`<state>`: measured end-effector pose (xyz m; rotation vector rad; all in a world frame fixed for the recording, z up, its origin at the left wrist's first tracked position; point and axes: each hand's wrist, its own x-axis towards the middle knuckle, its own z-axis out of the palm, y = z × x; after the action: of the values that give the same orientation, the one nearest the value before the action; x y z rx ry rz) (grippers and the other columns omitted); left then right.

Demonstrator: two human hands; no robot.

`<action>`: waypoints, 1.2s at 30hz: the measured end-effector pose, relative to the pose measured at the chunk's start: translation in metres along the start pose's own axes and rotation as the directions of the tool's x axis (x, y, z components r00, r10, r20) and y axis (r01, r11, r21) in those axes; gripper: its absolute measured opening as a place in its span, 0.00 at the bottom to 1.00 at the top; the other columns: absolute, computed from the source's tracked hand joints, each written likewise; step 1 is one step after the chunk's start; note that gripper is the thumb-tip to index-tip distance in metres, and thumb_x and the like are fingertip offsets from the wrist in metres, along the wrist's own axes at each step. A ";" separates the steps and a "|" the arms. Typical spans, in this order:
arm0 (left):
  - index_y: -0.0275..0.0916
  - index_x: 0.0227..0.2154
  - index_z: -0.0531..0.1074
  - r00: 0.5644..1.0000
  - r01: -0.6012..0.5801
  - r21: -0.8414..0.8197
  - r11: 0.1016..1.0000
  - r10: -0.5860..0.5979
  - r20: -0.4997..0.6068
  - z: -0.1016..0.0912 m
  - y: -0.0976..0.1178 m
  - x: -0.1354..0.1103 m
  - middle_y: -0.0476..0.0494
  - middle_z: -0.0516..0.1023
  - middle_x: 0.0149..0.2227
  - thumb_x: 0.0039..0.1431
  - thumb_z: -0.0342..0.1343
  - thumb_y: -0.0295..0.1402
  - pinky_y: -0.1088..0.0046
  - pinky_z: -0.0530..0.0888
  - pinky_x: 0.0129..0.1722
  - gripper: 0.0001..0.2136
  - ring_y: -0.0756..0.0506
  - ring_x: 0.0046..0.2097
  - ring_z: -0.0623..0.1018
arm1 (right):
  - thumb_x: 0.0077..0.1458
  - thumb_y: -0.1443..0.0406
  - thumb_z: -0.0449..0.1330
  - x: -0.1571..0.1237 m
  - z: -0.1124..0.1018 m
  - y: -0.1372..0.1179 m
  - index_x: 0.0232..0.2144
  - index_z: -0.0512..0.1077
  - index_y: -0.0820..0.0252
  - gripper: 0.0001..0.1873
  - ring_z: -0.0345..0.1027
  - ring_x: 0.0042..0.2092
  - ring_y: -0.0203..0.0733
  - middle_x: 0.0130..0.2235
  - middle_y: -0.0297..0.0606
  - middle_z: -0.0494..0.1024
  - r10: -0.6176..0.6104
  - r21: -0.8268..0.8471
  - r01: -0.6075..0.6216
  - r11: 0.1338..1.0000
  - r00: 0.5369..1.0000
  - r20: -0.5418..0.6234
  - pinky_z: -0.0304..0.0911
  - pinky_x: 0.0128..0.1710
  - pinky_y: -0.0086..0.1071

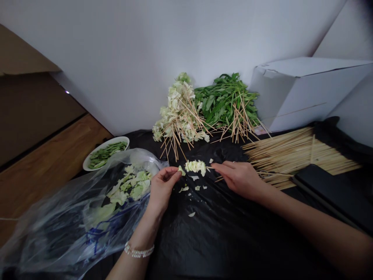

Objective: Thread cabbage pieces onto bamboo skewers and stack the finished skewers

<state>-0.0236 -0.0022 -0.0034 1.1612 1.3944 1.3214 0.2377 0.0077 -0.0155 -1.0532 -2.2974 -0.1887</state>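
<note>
My right hand (240, 178) is closed on the bare end of a bamboo skewer (208, 167), held roughly level above the black plastic sheet. Pale cabbage pieces (196, 167) are packed in a row along that skewer. At its far end, my left hand (165, 182) pinches a small cabbage leaf piece (182, 170) between thumb and fingers. Whether the skewer's tip touches this piece, I cannot tell. Just left of my left hand, loose cabbage leaves (131, 184) lie in a clear plastic bag (58, 217).
Skewered cabbage (177, 101) and skewered leafy greens (218, 95) are piled against the wall. Bare skewers (279, 151) lie at right, near a black flat object (329, 194) and a white box (309, 89). A white bowl (85, 165) holds green pods. Cabbage scraps (191, 214) dot the black sheet (186, 249).
</note>
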 end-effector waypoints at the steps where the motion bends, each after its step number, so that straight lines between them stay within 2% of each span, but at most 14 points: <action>1: 0.36 0.31 0.76 1.000 -0.015 0.018 1.000 0.015 0.027 0.001 -0.002 0.000 0.51 0.78 0.27 0.45 0.68 0.34 0.79 0.70 0.33 0.11 0.53 0.29 0.74 | 0.64 0.67 0.48 0.000 0.000 0.001 0.47 0.75 0.58 0.17 0.72 0.30 0.36 0.33 0.36 0.79 0.016 0.000 -0.016 1.000 1.000 -0.002 0.61 0.29 0.29; 4: 0.38 0.37 0.76 0.991 -0.073 0.080 0.994 0.063 0.119 0.006 -0.008 -0.001 0.50 0.79 0.30 0.49 0.66 0.34 0.76 0.71 0.34 0.12 0.51 0.31 0.75 | 0.65 0.66 0.48 0.001 0.001 0.007 0.48 0.75 0.59 0.17 0.74 0.33 0.37 0.35 0.38 0.80 0.072 0.018 -0.072 0.997 0.997 -0.028 0.62 0.31 0.29; 7: 0.39 0.43 0.76 0.974 -0.169 0.225 0.960 0.129 0.184 0.013 -0.017 -0.001 0.48 0.80 0.32 0.53 0.63 0.33 0.72 0.72 0.36 0.14 0.48 0.34 0.77 | 0.65 0.66 0.48 0.001 0.003 0.010 0.48 0.75 0.59 0.17 0.74 0.35 0.38 0.36 0.39 0.80 0.087 0.032 -0.086 0.996 0.996 -0.031 0.63 0.32 0.29; 11: 0.41 0.36 0.79 0.922 -0.356 0.419 0.835 0.240 0.304 0.018 -0.023 -0.001 0.45 0.82 0.36 0.58 0.59 0.33 0.68 0.71 0.41 0.06 0.45 0.38 0.77 | 0.65 0.66 0.49 0.000 0.004 0.009 0.48 0.75 0.59 0.17 0.74 0.33 0.37 0.34 0.38 0.80 0.066 0.005 -0.065 0.998 0.997 -0.027 0.62 0.31 0.28; 14: 0.43 0.37 0.80 0.882 -0.456 0.491 0.742 0.301 0.363 0.020 -0.023 -0.001 0.46 0.82 0.35 0.60 0.57 0.32 0.66 0.71 0.42 0.07 0.44 0.39 0.77 | 0.64 0.66 0.49 0.000 0.004 0.008 0.48 0.75 0.59 0.17 0.73 0.31 0.36 0.33 0.37 0.80 0.058 -0.018 -0.059 0.998 0.998 -0.030 0.61 0.29 0.28; 17: 0.43 0.38 0.80 0.858 -0.508 0.545 0.666 0.338 0.387 0.020 -0.022 -0.001 0.44 0.81 0.35 0.61 0.56 0.31 0.64 0.70 0.43 0.08 0.43 0.40 0.76 | 0.64 0.66 0.49 0.000 0.004 0.008 0.48 0.75 0.58 0.17 0.72 0.31 0.36 0.33 0.36 0.80 0.057 -0.032 -0.058 0.998 0.998 -0.026 0.60 0.29 0.29; 20: 0.42 0.40 0.80 0.857 -0.512 0.579 0.634 0.334 0.393 0.020 -0.023 0.000 0.43 0.81 0.35 0.62 0.55 0.32 0.64 0.70 0.42 0.09 0.42 0.40 0.76 | 0.64 0.66 0.49 0.000 0.004 0.007 0.48 0.75 0.59 0.17 0.72 0.30 0.36 0.33 0.36 0.79 0.062 -0.042 -0.063 0.997 0.998 -0.016 0.59 0.28 0.29; 24: 0.42 0.44 0.78 0.881 -0.474 0.621 0.625 0.323 0.347 0.019 -0.027 0.001 0.44 0.79 0.32 0.60 0.56 0.32 0.65 0.70 0.40 0.11 0.42 0.38 0.76 | 0.64 0.66 0.49 0.000 0.004 0.006 0.48 0.74 0.58 0.17 0.71 0.30 0.36 0.33 0.36 0.79 0.073 -0.052 -0.072 0.996 0.997 0.018 0.58 0.28 0.30; 31: 0.41 0.37 0.80 0.881 -0.472 0.675 0.566 0.321 0.347 0.022 -0.022 -0.004 0.42 0.77 0.35 0.58 0.58 0.34 0.62 0.69 0.44 0.07 0.41 0.41 0.73 | 0.64 0.66 0.49 0.000 0.003 0.006 0.48 0.75 0.57 0.17 0.71 0.29 0.35 0.33 0.36 0.79 0.069 -0.054 -0.067 0.996 0.997 0.021 0.56 0.28 0.29; 34: 0.41 0.32 0.79 0.882 -0.472 0.654 0.591 0.332 0.336 0.023 -0.019 -0.006 0.43 0.78 0.35 0.55 0.60 0.31 0.63 0.69 0.44 0.03 0.41 0.41 0.74 | 0.64 0.66 0.49 0.001 0.002 0.006 0.48 0.75 0.58 0.17 0.71 0.30 0.36 0.33 0.36 0.79 0.074 -0.048 -0.073 0.996 0.997 0.033 0.57 0.28 0.29; 36: 0.41 0.31 0.78 0.896 -0.443 0.599 0.667 0.328 0.298 0.022 -0.019 -0.005 0.44 0.80 0.35 0.55 0.60 0.30 0.64 0.70 0.44 0.02 0.43 0.40 0.75 | 0.65 0.65 0.49 0.001 0.001 0.005 0.48 0.75 0.58 0.17 0.72 0.31 0.36 0.34 0.36 0.79 0.078 -0.034 -0.077 0.996 0.996 0.030 0.58 0.29 0.29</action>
<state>-0.0026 -0.0033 -0.0236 2.1006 1.5930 0.9708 0.2403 0.0124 -0.0165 -1.1675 -2.2832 -0.1802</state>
